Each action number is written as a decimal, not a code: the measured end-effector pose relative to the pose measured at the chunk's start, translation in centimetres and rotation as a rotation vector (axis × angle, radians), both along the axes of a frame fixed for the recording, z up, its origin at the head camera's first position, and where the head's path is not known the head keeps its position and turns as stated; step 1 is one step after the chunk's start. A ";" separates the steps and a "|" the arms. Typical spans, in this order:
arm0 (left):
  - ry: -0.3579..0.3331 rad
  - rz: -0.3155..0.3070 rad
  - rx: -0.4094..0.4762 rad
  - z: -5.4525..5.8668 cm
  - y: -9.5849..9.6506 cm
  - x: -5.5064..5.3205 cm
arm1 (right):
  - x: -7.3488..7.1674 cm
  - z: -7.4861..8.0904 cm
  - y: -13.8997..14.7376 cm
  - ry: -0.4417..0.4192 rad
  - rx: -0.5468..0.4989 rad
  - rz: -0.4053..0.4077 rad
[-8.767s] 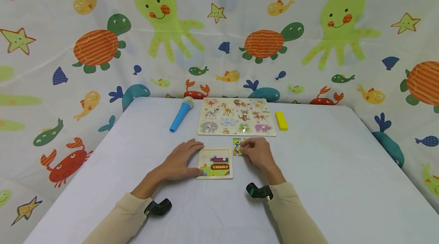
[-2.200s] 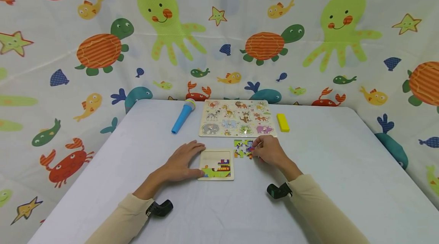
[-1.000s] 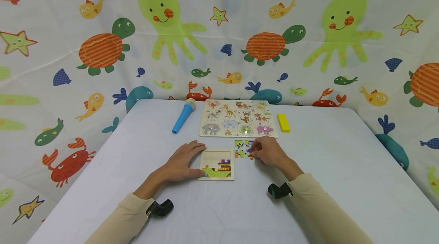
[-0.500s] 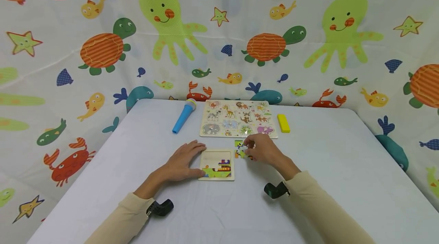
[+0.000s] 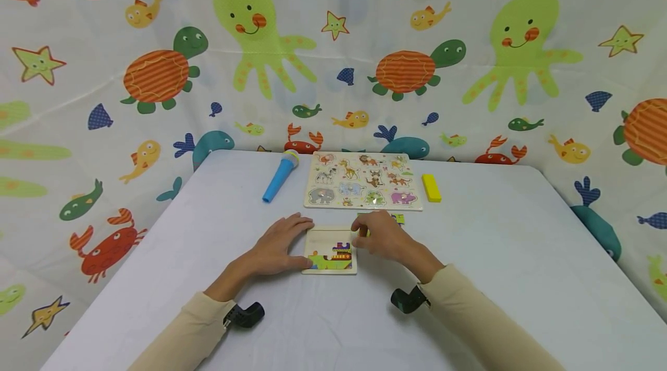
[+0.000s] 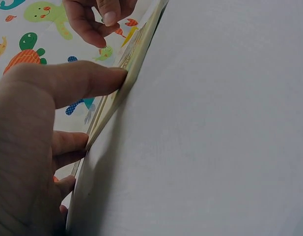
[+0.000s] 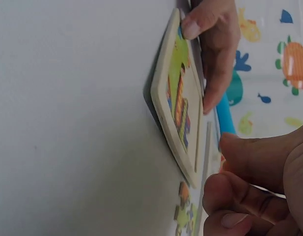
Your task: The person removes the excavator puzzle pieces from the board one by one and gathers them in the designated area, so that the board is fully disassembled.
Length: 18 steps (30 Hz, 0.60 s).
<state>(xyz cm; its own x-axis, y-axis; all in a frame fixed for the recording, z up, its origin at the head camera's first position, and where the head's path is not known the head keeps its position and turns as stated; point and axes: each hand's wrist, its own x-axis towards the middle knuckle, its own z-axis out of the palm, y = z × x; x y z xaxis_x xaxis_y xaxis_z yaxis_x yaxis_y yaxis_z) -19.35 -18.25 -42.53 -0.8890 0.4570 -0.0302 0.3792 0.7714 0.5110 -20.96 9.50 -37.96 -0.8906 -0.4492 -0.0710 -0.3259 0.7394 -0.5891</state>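
Note:
A small square wooden jigsaw tray lies on the white table, with several colourful pieces fitted along its front and right. My left hand rests against its left side. The thumb lies on the front left part of the rim, and the fingers reach the back left corner. My right hand hovers just off the tray's right edge, thumb and index finger bent and apart. Nothing shows between them in the right wrist view. Loose jigsaw pieces lie beyond the tray, partly hidden by this hand; one loose piece shows past its knuckles.
Behind the tray lies a larger wooden animal puzzle board. A blue toy microphone stands off to its left, and a yellow block to its right. A patterned sea-animal cloth hangs behind the table.
My right hand has moved left from the loose pieces to the tray's right edge, uncovering one piece behind it. Earlier, pieces were taken out of the tray; the left hand has stayed put.

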 end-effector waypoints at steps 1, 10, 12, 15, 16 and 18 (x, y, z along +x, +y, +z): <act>0.001 0.002 -0.001 0.0 -0.1 0.0 | 0.0 0.0 -0.2 0.003 0.009 0.007; 0.014 0.008 0.005 0.2 -0.4 0.1 | 0.4 -0.6 -1.5 0.027 0.043 0.063; 0.010 -0.001 0.004 0.1 -0.3 0.0 | 0.5 -0.9 -1.5 0.019 0.067 0.057; 0.003 -0.017 -0.005 0.0 0.0 -0.1 | 0.7 -1.4 -1.6 -0.003 0.090 0.048; 0.002 -0.018 -0.011 0.0 0.0 -0.1 | 0.8 -1.6 -1.7 -0.009 0.091 0.048; 0.005 -0.008 -0.028 0.1 -0.2 0.0 | 0.8 -1.8 -2.0 -0.013 0.082 0.058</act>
<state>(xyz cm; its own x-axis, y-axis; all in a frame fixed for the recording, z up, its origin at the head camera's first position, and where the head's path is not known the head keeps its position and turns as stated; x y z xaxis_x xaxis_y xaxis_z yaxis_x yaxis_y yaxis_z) -19.35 -18.44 -42.45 -0.8855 0.4630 -0.0391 0.3876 0.7826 0.4872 -20.16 7.51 -39.80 -0.8619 -0.4923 -0.1213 -0.3623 0.7653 -0.5320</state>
